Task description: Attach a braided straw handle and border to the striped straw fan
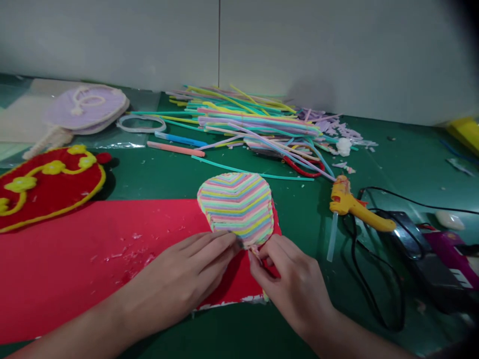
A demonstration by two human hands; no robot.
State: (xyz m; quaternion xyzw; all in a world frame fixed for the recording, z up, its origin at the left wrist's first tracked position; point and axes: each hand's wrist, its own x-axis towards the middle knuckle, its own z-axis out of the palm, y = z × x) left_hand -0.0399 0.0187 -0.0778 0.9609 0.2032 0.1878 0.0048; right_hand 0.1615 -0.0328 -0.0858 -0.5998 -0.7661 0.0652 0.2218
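A rounded piece (pixel 237 207) covered in pastel chevron stripes, apparently of pipe cleaners, lies over the right end of a red sheet (pixel 75 269). My left hand (pixel 187 269) holds its lower left edge, fingers together and the tips partly hidden. At its bottom tip, my right hand (pixel 290 274) pinches a short pinkish twisted stem (pixel 255 251) between thumb and fingers. Scraps of red fluff are scattered on the sheet.
Behind lies a heap of pastel pipe cleaners (pixel 258 119) with red-handled scissors (pixel 305 172). A yellow glue gun (pixel 346 204) and black cable are at right. To the left are a red, yellow-trimmed piece (pixel 56 192) and a purple fan-shaped piece (pixel 101 109).
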